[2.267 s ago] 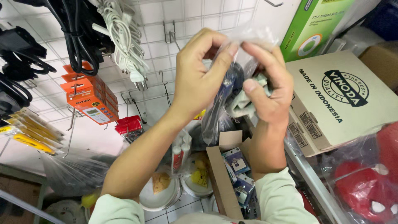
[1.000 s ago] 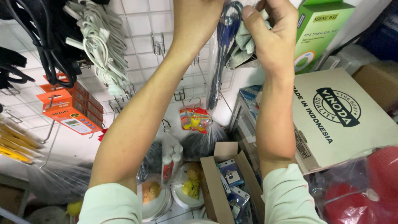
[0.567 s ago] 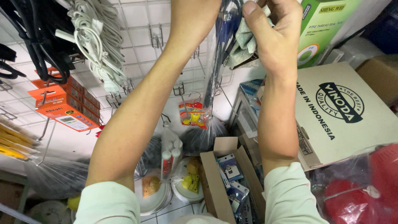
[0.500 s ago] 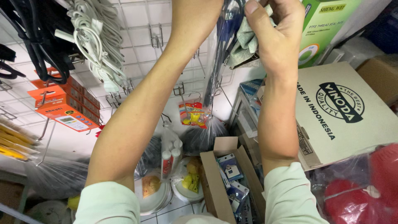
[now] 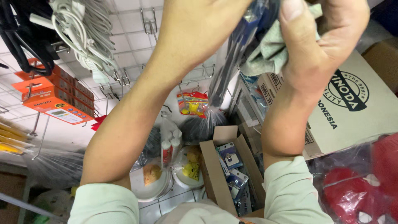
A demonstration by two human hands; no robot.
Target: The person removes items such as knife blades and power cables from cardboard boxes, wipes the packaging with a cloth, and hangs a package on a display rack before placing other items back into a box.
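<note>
Both hands raised up by the white wire grid wall [image 5: 132, 37], right hand [image 5: 327, 45] pinching a grey-green cloth [image 5: 269, 52] – clenched tight, left hand [image 5: 199, 33] closed around a clear bag of blue-handled tools [image 5: 232, 62] hanging down, open cardboard box [image 5: 226, 166] below, orange boxes [image 5: 54, 97] on hooks far left – white cables [image 5: 83, 37] above them
</note>
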